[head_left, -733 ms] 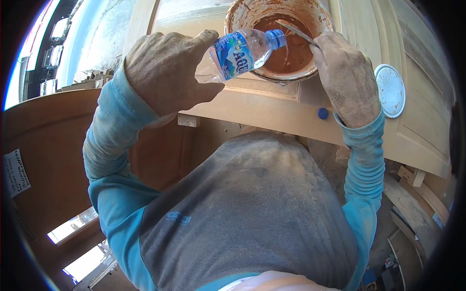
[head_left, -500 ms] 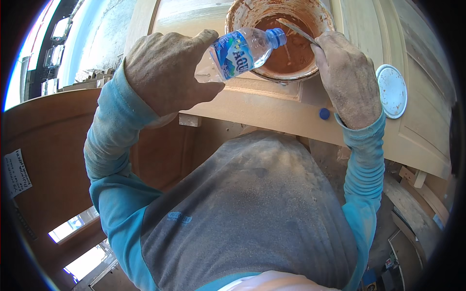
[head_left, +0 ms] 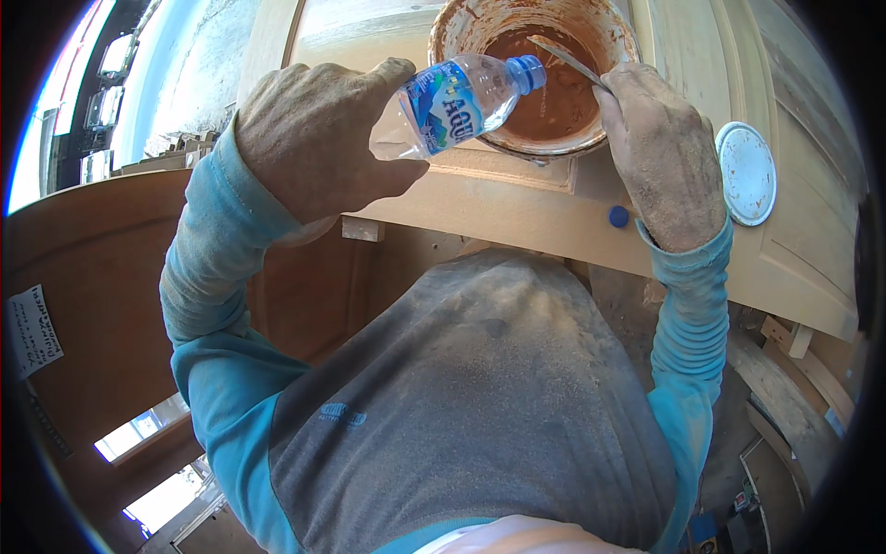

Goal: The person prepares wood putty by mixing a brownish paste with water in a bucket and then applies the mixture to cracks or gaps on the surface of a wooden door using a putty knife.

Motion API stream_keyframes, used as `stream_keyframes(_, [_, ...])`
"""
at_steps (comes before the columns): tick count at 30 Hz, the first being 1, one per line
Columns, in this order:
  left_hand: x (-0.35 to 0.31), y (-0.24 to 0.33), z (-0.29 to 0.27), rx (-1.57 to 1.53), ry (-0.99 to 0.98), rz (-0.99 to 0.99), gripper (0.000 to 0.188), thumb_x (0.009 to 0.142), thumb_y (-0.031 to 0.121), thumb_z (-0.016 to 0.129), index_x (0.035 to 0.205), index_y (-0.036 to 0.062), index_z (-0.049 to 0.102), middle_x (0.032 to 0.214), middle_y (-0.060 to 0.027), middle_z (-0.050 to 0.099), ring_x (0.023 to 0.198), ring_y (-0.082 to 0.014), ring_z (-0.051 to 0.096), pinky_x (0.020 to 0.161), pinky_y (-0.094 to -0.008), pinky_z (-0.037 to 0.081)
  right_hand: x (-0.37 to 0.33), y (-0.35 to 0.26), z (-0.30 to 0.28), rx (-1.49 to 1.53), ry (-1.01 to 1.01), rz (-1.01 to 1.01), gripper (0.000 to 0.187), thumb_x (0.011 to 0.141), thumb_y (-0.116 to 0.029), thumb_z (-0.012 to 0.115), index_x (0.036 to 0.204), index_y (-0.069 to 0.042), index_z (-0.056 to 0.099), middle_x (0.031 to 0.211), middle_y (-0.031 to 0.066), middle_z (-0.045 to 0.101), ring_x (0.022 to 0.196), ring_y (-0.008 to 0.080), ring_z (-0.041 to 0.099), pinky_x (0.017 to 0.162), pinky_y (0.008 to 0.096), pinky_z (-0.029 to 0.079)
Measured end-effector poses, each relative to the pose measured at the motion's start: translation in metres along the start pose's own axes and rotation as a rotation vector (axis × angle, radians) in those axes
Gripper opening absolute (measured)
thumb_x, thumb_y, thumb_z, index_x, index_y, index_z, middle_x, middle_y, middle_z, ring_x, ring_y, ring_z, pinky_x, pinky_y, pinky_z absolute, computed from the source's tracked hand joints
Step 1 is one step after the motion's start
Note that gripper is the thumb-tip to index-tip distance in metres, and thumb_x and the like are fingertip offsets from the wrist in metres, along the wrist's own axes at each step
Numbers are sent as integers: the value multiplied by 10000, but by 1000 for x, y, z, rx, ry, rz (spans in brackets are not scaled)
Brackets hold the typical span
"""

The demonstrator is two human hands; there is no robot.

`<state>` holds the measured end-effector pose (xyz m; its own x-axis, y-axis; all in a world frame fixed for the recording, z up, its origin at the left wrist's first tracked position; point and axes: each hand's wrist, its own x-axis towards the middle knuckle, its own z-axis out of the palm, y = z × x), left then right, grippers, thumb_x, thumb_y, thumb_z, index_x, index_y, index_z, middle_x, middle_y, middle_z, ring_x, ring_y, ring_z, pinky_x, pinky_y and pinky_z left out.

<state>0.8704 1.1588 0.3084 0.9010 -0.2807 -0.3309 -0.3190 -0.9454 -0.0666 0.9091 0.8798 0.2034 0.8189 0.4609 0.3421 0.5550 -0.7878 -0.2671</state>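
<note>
My left hand (head_left: 314, 138) is closed around a clear plastic bottle (head_left: 454, 106) with a blue label. The bottle lies nearly level, its open blue-ringed neck over the near side of a bucket (head_left: 457, 51). A thin trickle of clear liquid seems to fall from the mouth. Reddish-brown liquid (head_left: 554, 113) covers the bucket's bottom, and its inner wall is smeared with the same colour. At the bucket's right rim, my right hand (head_left: 666, 152) grips a thin flat stick-like tool (head_left: 570, 61), its coated tip above the liquid. My fingertips on the tool are partly hidden.
The bucket stands on a pale wooden panelled door (head_left: 498, 198). A blue bottle cap (head_left: 618, 217) lies near its front edge, and a round white lid (head_left: 747, 174) lies right of my right hand. A brown panel (head_left: 101, 268) stands at left; wood strips (head_left: 784, 397) lie at lower right.
The trickle from the bottle looks thinner than before. Both hands, the bottle and the stick-like tool have hardly moved.
</note>
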Motion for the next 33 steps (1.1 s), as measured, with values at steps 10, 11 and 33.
stream_keyframes(10, [-8,-22,18,-85,80,60,846,770,355,890,1500,86,557,996,-190,751,875,-354,738,825,-454,582,-2,-7,-3,-71,22,-5,93,946,-44,689,1021,10,691,1008,162,732,938,319,775,793,394,669])
stream_keyframes(11, [-7,-23,18,-98,70,51,847,769,355,890,1500,88,557,1004,-188,753,876,-353,737,822,-455,582,-3,-6,-1,-71,39,-12,88,951,-50,686,1015,10,688,1006,160,731,935,321,774,784,397,667])
stream_keyframes(33, [-17,-22,23,-152,124,80,798,758,362,888,1453,105,593,982,-191,754,915,-374,757,843,-484,576,-25,-14,-5,81,93,97,197,973,-55,692,1158,1,730,1155,196,743,1039,365,748,891,427,611])
